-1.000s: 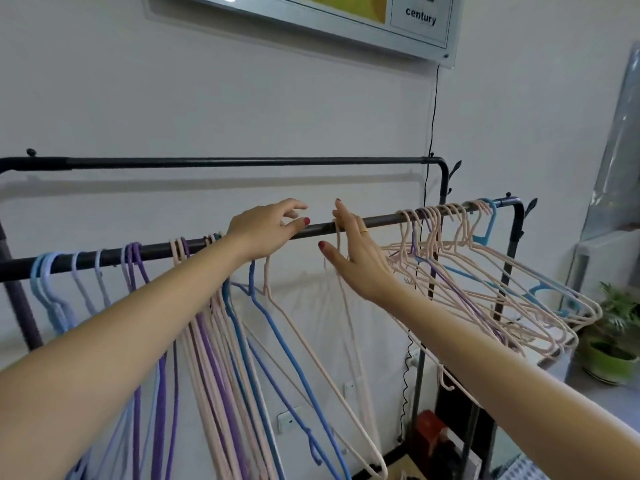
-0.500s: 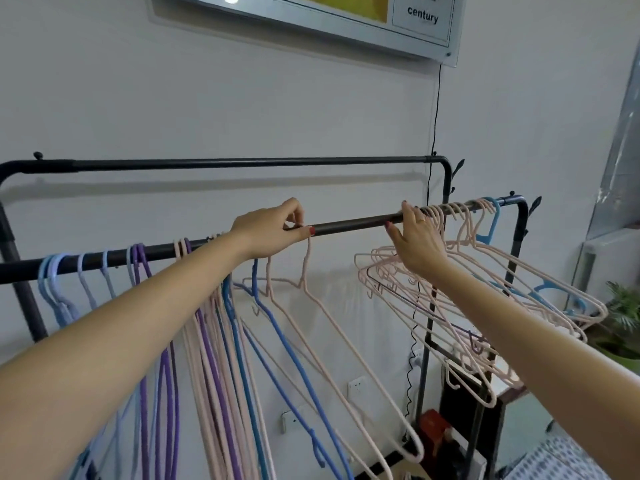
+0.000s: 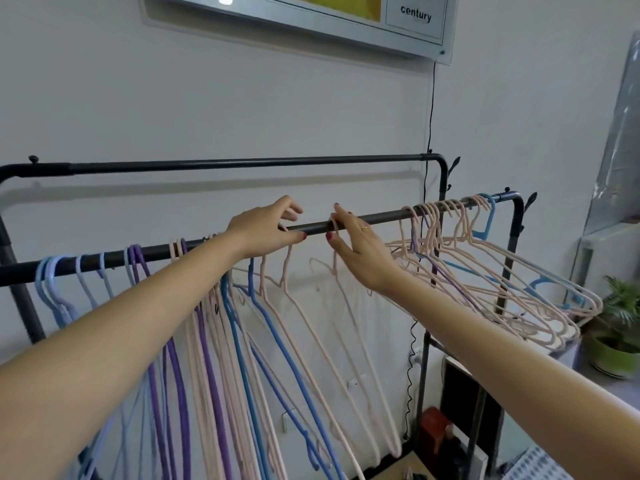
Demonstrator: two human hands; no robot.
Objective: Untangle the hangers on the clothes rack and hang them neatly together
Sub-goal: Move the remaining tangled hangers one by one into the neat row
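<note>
Now the right hand (image 3: 360, 251) seems to pinch a pink hanger (image 3: 349, 327) on the rail (image 3: 381, 216); the left hand (image 3: 266, 230) is spread. Slide it gently left.

A pale, plain wall (image 3: 207, 109) is filling the background, with diffuse light falling evenly across it. A framed panel (image 3: 311, 15) bearing the word "century" is hanging along its upper edge, and a bright spot is glaring on the panel's glazing. A thin black cord (image 3: 430, 109) is running down the wall from the panel's right corner and coiling lower down. White wall sockets (image 3: 355, 384) are showing near the floor. At right, a potted green plant (image 3: 620, 327) is standing on a grey ledge (image 3: 595, 379), and a translucent plastic sheet (image 3: 620, 140) is leaning above it. A red box (image 3: 431, 424) is sitting low in the corner.
</note>
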